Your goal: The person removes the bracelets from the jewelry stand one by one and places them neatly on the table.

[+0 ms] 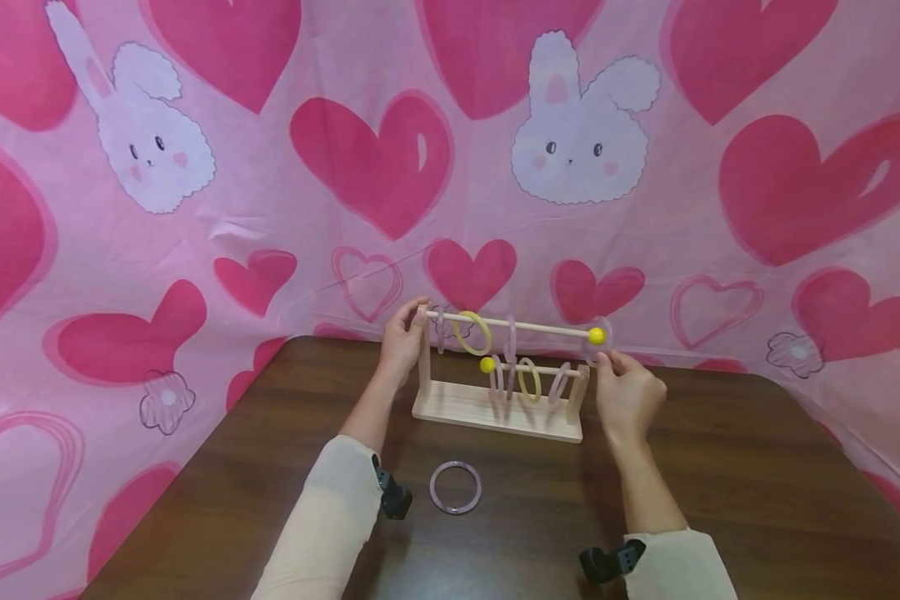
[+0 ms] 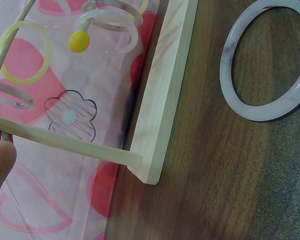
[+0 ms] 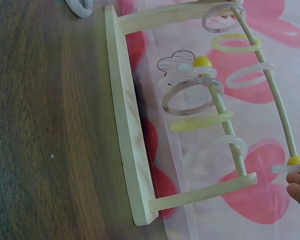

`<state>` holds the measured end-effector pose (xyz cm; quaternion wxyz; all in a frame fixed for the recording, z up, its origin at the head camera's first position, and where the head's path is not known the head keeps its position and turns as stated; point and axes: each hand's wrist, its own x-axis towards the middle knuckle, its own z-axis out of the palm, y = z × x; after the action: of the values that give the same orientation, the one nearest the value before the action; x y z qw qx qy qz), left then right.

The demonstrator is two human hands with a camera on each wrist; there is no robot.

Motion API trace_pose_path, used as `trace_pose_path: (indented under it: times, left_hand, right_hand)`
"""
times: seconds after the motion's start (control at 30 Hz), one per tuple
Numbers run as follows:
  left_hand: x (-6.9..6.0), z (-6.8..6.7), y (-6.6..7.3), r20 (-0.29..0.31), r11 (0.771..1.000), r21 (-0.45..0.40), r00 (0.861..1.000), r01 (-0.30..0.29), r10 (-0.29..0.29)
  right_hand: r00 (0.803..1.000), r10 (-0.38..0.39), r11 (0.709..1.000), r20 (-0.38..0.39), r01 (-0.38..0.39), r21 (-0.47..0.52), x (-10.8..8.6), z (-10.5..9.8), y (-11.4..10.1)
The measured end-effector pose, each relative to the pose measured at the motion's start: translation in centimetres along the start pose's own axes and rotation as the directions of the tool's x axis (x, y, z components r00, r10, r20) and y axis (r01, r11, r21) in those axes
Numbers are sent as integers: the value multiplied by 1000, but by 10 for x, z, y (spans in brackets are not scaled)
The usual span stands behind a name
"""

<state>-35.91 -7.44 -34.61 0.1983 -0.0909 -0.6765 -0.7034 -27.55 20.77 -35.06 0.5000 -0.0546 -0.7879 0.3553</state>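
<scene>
A wooden bangle stand (image 1: pixel 495 411) with two rods stands on the table. My left hand (image 1: pixel 401 340) grips the top of its left post. At the yellow ball (image 1: pixel 597 336) ending the upper rod, my right hand (image 1: pixel 632 396) pinches a pale translucent bangle (image 3: pixel 282 168). Whether that bangle encircles the ball, I cannot tell. Along the upper rod hang a yellow bangle (image 3: pixel 235 50) and two lilac or whitish ones. Several bangles, including another yellow bangle (image 3: pixel 200 121), hang on the shorter lower rod. Most left-hand fingers are out of the left wrist view.
A loose, marbled lilac bangle (image 1: pixel 456 510) lies flat on the brown wooden table (image 1: pixel 525 533), nearer me than the stand. Just behind the table hangs a pink cloth (image 1: pixel 480 217) printed with hearts and rabbits.
</scene>
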Motion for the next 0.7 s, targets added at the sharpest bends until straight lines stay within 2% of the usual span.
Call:
trace_pose_path:
  times: [0.3, 0.53, 0.63, 0.7]
  left_hand:
    - [-2, 0, 5, 4, 1000, -11, 1000, 9, -9]
    - [-14, 2, 29, 0, 999, 28, 1000, 17, -17]
    - [-14, 1, 28, 0, 1000, 29, 1000, 9, -9]
    - [-11, 1, 22, 2, 1000, 15, 1000, 5, -5]
  right_hand:
    - [1000, 21, 1000, -7, -21, -14, 1, -2, 4]
    - [999, 29, 999, -18, -29, -14, 4, -3, 5]
    - [999, 37, 999, -30, -37, -12, 5, -4, 5]
    - [998, 41, 999, -40, -41, -9, 6, -5, 5]
